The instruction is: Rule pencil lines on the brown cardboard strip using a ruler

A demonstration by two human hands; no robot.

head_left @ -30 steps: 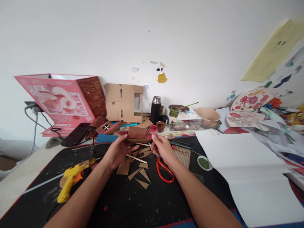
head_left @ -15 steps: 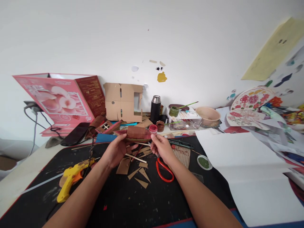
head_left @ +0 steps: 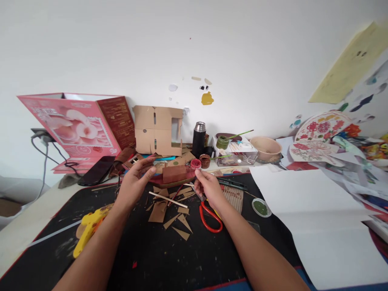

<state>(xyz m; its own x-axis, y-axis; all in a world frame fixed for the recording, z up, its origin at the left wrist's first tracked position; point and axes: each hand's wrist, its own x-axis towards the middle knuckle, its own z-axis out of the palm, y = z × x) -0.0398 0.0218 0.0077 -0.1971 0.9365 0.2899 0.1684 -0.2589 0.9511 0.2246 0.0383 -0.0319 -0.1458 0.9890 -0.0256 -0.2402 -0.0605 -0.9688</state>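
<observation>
A reddish-brown cardboard model boat (head_left: pixel 174 175) with a box-shaped cabin sits just beyond some cardboard scraps (head_left: pixel 158 211). My right hand (head_left: pixel 209 188) is closed at the boat's right end, thumb on top and fingers curled under. To the left of the boat, my left hand (head_left: pixel 136 180) is raised with its fingers apart and holds nothing. It partly hides the small painted cardboard pieces (head_left: pixel 130 161) behind it. Red-handled scissors (head_left: pixel 210 220) lie below my right hand, and a thin wooden stick (head_left: pixel 168 199) rests across the scraps.
On the left lies a yellow glue gun (head_left: pixel 87 230), partly behind my forearm. Open red paint (head_left: pixel 195 163) and brown paint (head_left: pixel 205 161) stand beyond the boat, near a black flask (head_left: pixel 199 139). White paper (head_left: pixel 303 202) covers the right side; a green-paint lid (head_left: pixel 261 207) lies beside it.
My left hand has let go of the boat and moved left and up, its fingers opening. The boat's cabin has turned to show more of its front side. My right hand stays at the boat's end.
</observation>
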